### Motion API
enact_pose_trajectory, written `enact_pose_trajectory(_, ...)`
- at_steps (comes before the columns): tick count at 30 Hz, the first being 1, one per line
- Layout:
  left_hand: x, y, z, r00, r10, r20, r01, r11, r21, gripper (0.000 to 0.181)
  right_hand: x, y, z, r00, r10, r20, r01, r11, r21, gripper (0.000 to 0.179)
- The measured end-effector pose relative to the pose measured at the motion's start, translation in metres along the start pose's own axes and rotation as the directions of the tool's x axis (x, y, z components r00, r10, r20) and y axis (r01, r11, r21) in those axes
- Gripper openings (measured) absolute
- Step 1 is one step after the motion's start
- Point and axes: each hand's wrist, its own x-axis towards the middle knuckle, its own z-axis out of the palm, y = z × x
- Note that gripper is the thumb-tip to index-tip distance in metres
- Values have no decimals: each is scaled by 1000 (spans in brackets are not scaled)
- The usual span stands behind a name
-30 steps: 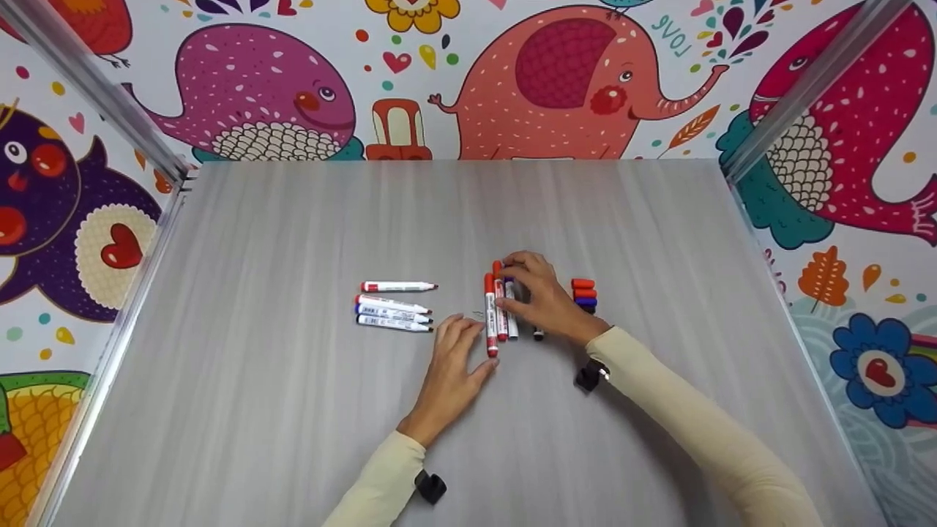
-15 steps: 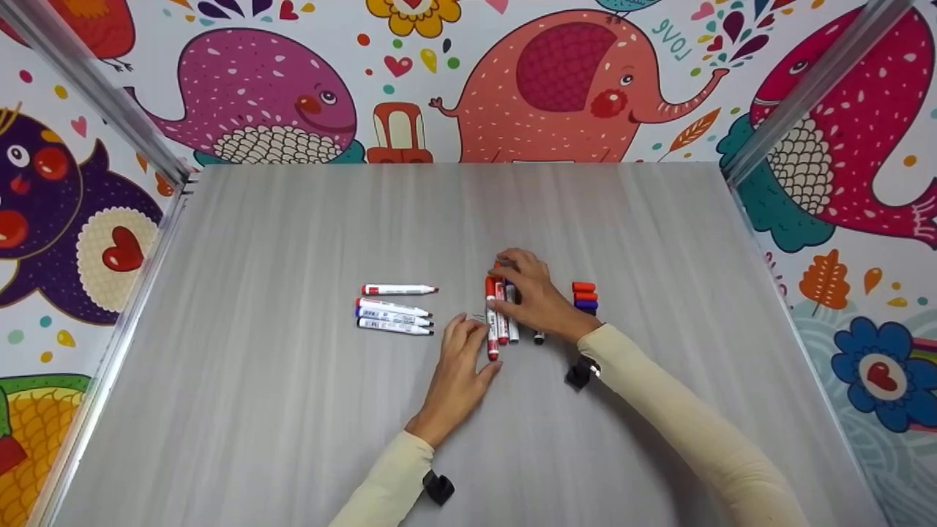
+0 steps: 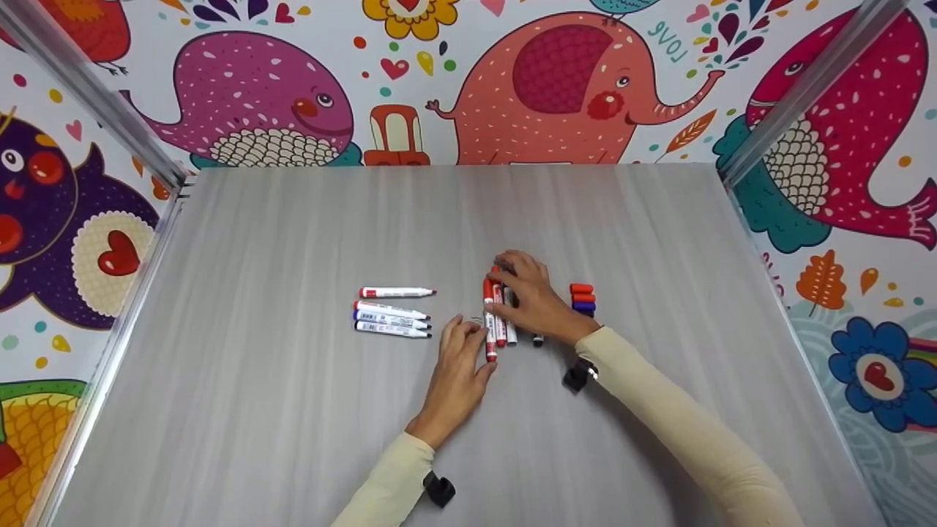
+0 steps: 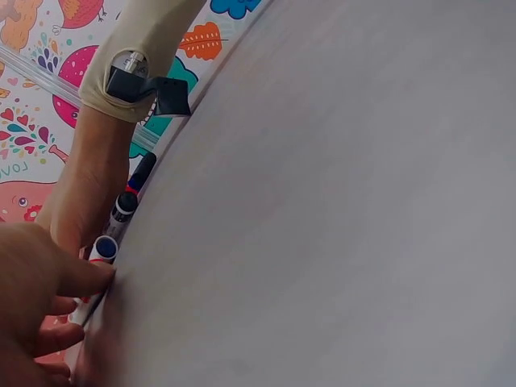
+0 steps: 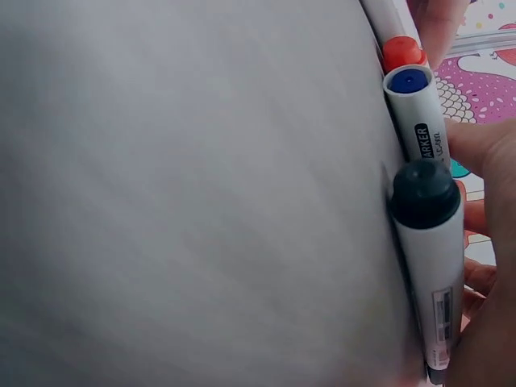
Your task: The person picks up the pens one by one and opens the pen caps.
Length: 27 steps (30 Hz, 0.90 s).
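Several whiteboard markers stand side by side lengthwise at the middle of the table. Leftmost is a red-capped marker (image 3: 490, 333), beside another red marker (image 3: 500, 329) and a blue-ended marker (image 5: 419, 121). A black-ended marker (image 5: 431, 258) lies a little apart to the right. My right hand (image 3: 538, 296) arches over the row, index finger and thumb reaching the leftmost red marker. My left hand (image 3: 457, 384) rests beside that marker's near end, fingertips at its left side and thumb by its bottom, fingers relaxed. The right hand covers parts of the row.
Left of the hands lie several uncapped markers, a red-tipped marker (image 3: 399, 292) at the back and a black-tipped marker (image 3: 393, 329) in front. Loose caps (image 3: 583, 298) in red, blue and black sit right of the row. Patterned walls (image 3: 542, 88) border the grey table (image 3: 293, 439).
My right hand has shifted slightly left, its thumb and index finger now over the leftmost red marker. My left hand moved a little right, then stayed. The markers keep their places.
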Motion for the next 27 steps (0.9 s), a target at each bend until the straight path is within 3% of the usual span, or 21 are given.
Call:
enact_pose_trajectory(9,1,0,-1,1000,-3,-4,3,1000,-6,51,1,-2,-1,1000,-28,-14,28,1000,-9,56)
enact_pose_trajectory(19,2,4,-8,1000,-16,21,17,998,-57,56,-1,-6,-9,1000,19,-9,-18,994,106,50)
enact_pose_trajectory(27,8,10,-22,999,-5,49,11,993,-117,66,-5,-18,-22,999,12,-43,-3,979,202,50)
